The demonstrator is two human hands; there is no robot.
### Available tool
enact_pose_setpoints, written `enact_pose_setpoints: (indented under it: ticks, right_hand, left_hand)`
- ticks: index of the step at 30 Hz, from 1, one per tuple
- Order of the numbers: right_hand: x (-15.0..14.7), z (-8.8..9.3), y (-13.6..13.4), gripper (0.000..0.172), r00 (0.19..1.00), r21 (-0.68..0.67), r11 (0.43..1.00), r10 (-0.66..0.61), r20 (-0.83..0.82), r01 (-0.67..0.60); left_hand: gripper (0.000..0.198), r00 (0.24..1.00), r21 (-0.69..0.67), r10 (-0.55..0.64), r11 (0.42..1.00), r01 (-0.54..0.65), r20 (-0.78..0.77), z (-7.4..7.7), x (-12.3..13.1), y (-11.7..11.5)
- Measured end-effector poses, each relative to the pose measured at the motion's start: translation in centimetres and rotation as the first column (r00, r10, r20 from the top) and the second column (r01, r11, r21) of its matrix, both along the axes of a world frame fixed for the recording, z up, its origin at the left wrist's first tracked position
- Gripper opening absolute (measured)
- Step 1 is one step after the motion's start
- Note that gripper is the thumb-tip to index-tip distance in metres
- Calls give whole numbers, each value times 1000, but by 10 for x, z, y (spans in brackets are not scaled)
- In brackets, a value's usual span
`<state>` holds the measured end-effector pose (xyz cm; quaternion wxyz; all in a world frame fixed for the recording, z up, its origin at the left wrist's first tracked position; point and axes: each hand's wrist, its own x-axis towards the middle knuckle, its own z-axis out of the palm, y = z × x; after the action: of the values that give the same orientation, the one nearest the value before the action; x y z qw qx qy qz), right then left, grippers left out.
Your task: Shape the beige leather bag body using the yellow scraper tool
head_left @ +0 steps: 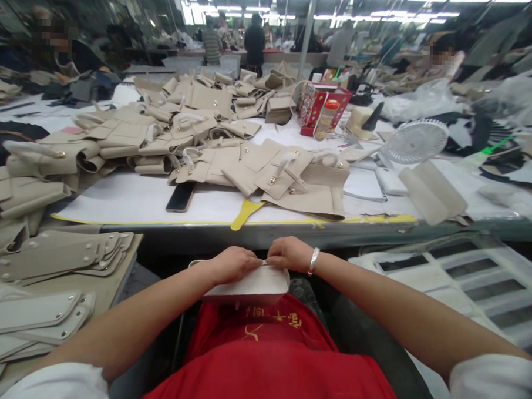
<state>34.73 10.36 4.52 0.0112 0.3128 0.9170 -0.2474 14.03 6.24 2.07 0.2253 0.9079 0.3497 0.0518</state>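
Observation:
A pale beige panel (248, 286) with rounded corners rests on my lap, over a red apron (276, 364). My left hand (235, 264) lies on its upper left part, with the fingers pressed together and pointing to the right. At the panel's far edge my right hand (289, 253) has its fingers curled in a pinch, close beside the left fingertips. Both hands grip the panel near that edge. The fingertips are small in view, and the underside of the panel is hidden.
Beige leather bag pieces (181, 131) are heaped across the white-covered table (111, 201). A phone (180, 197) and a yellow tool (246, 213) lie near its front edge. Stacked straps (27, 312) are at left, a white rack (478, 279) at right. People work farther back.

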Motion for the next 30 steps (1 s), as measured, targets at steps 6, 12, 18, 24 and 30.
enact_pose_setpoints:
  ticks: [6,12,18,24,30]
  right_hand:
    - [-14,-14,16,16,988,-373,915,-153,30,153]
    - [-35,-21,26,22,994,-458,883,-85,63,105]
    - [-62,-30,34,31,998,-653,755,-62,27,64]
    - [-88,-34,37,32,1000,-693,721,-15,-16,-1]
    - [-117,-38,35,28,999,-636,770,34,-34,-48]
  left_hand:
    - [28,1000,-33,-22,999,22,7,1,1,3]
    - [35,990,-17,-139,990,139,-29,7,-34,2]
    - [36,994,-50,-105,993,103,-31,8,-65,-3]
    - [37,995,-35,-98,995,98,-4,7,-77,-3]
    - [35,999,43,-23,999,24,-23,-4,-128,-18]
